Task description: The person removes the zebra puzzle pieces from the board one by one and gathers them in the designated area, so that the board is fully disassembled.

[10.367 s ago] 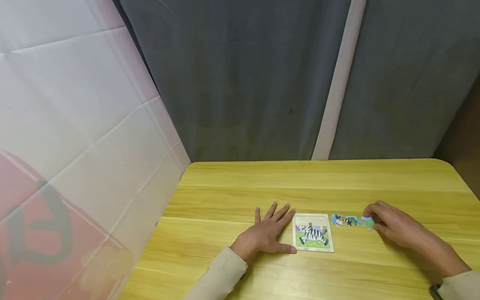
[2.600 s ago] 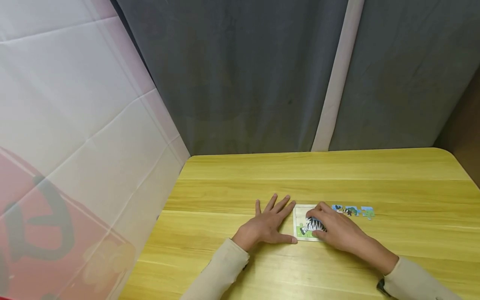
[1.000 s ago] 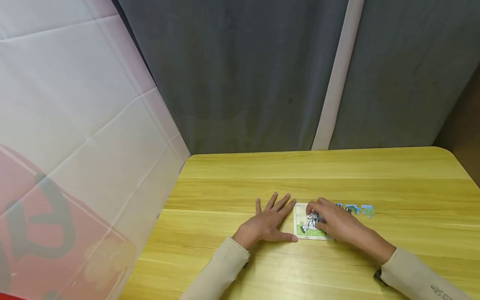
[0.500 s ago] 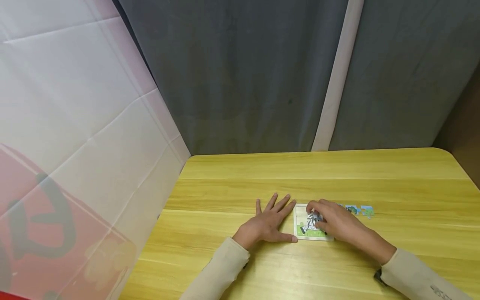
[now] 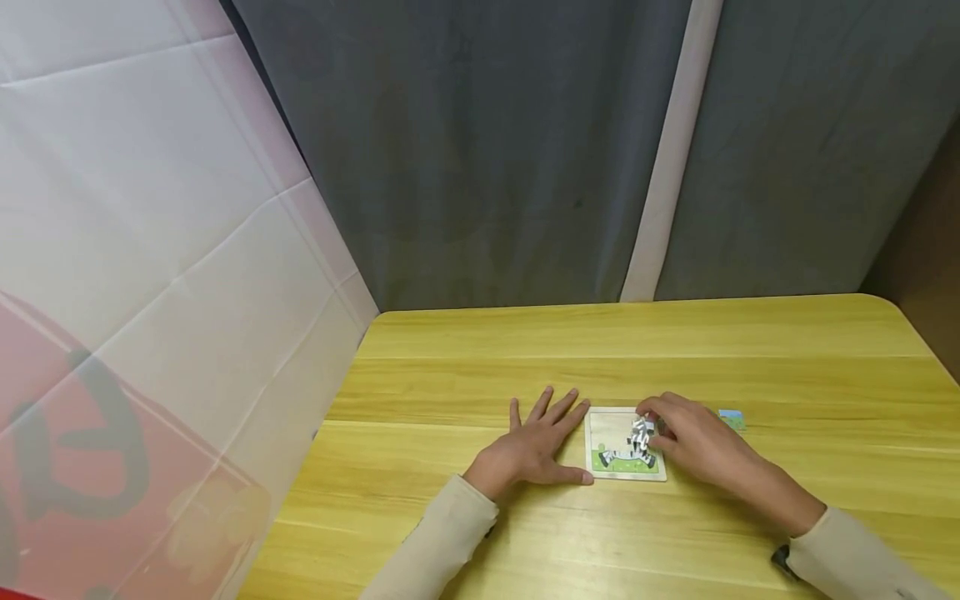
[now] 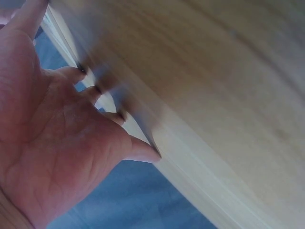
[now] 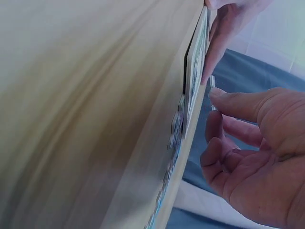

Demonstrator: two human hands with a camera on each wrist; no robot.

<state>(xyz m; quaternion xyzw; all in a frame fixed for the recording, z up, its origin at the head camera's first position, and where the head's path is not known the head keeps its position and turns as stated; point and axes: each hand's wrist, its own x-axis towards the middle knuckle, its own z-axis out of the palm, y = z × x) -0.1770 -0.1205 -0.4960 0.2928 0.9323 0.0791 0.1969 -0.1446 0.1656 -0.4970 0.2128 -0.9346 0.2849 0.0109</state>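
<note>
My right hand (image 5: 708, 442) pinches a black-and-white striped puzzle piece (image 5: 639, 433) between thumb and fingers, above the right part of a square wooden puzzle tray (image 5: 609, 423). In the right wrist view the piece (image 7: 213, 82) appears edge-on, raised off the tray. Along the tray's lower part lie pieces with zebra legs and green grass (image 5: 618, 465); its upper left is bare wood. My left hand (image 5: 531, 454) rests on the table with fingers spread, fingertip and thumb tip at the tray's left edge. In the left wrist view its palm (image 6: 66, 138) shows.
To the tray's right lies a blue-and-green puzzle piece (image 5: 732, 419); other loose pieces (image 7: 164, 191) show in a row in the right wrist view, mostly behind my right hand in the head view. A grey curtain (image 5: 480, 167) hangs behind the wooden table (image 5: 480, 375).
Earlier my right hand was at the loose row, then moved over the tray. Now it has shifted right with a striped piece lifted, baring the tray's middle. My left hand stays put.
</note>
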